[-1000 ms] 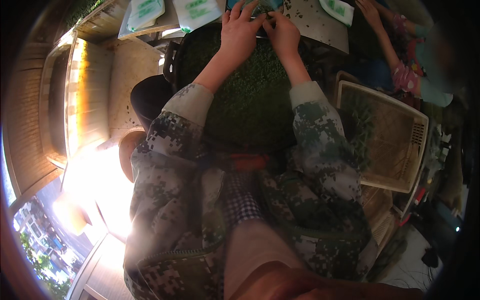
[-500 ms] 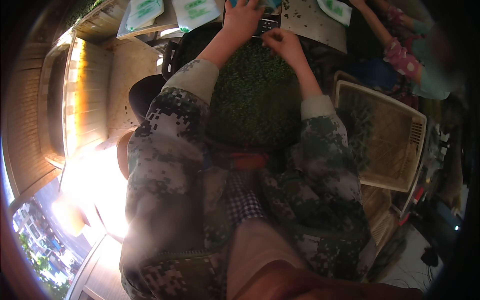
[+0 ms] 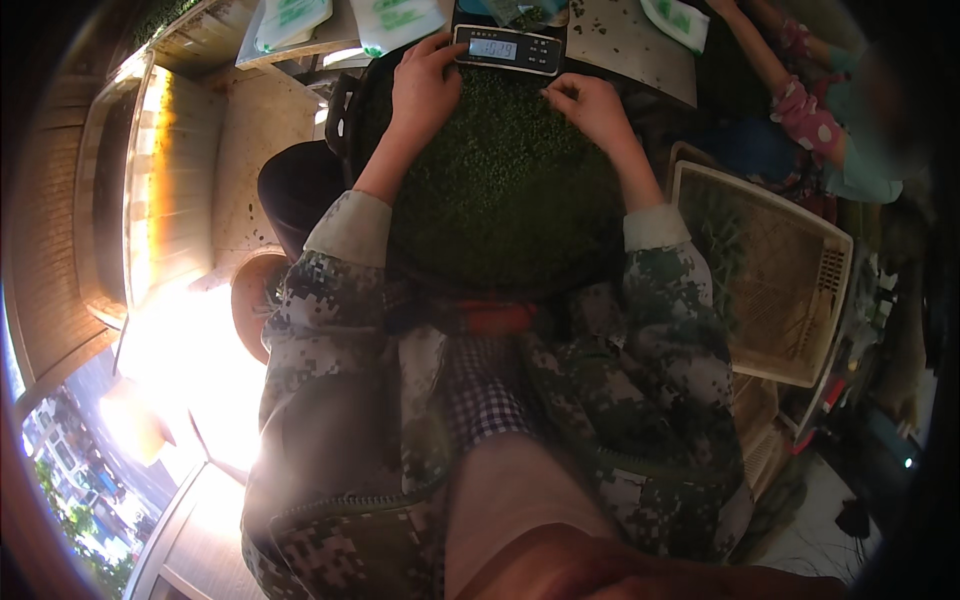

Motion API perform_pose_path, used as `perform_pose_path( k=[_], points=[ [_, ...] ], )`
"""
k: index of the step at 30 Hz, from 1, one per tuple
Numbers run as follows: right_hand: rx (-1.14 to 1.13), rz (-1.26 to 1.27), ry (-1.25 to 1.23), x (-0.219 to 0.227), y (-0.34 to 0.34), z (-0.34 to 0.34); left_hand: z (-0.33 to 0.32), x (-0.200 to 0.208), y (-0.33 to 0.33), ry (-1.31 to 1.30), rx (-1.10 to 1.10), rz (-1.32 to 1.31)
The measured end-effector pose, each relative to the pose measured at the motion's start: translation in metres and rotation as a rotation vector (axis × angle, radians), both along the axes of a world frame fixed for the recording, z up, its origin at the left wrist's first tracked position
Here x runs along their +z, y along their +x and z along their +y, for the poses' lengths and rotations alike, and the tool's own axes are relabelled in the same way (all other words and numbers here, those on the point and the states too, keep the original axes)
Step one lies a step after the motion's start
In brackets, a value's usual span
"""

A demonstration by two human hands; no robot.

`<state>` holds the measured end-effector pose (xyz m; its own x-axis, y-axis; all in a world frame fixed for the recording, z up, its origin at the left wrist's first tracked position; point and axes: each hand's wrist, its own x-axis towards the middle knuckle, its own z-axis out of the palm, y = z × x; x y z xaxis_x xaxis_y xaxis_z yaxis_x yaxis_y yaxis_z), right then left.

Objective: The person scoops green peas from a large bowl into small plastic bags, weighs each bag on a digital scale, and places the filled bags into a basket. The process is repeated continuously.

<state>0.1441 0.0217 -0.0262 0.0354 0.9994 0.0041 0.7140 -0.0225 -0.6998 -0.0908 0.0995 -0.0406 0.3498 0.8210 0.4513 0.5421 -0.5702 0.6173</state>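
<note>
My left hand (image 3: 425, 88) is half-curled, gripping nothing, one finger at the left end of the slim dark scale (image 3: 508, 50) on the bench's (image 3: 635, 55) near edge; any touch there should be light, so the lit reading settles. Nearer me lie dense, fine green leaves (image 3: 500, 150). Over them my right hand's (image 3: 592, 108) fingertips bunch close; whether they pinch anything, I can't tell.

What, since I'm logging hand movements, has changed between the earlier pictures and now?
The left hand drew back and leftward across the digital scale, uncovering its display; the right hand shifted rightward and nearer the body. White plastic bags and plastic crate stayed put.
</note>
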Motion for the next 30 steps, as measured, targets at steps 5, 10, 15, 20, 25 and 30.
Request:
perform_pose_path(
  k=[5, 10, 15, 20, 25, 30],
  points=[
    [-0.016, -0.01, -0.015, -0.002, 0.002, 0.001, 0.001, -0.004, 0.001, 0.07, 0.0, 0.008],
    [-0.056, 0.003, -0.046, -0.001, 0.005, 0.008, -0.001, -0.004, 0.0, 0.103, 0.009, 0.028],
    [-0.096, 0.015, 0.021, 0.003, 0.005, 0.02, -0.004, -0.001, -0.004, 0.1, 0.019, 0.04],
    [-0.198, -0.114, 0.443, -0.009, -0.009, 0.034, -0.005, -0.002, 0.002, 0.125, 0.01, 0.047],
    [-0.309, -0.158, 0.485, -0.021, -0.027, 0.059, -0.007, -0.006, 0.011, 0.08, -0.016, 0.035],
    [-0.314, -0.143, 0.551, -0.024, -0.023, 0.063, -0.014, -0.006, 0.011, 0.084, -0.041, 0.032]
  ],
)
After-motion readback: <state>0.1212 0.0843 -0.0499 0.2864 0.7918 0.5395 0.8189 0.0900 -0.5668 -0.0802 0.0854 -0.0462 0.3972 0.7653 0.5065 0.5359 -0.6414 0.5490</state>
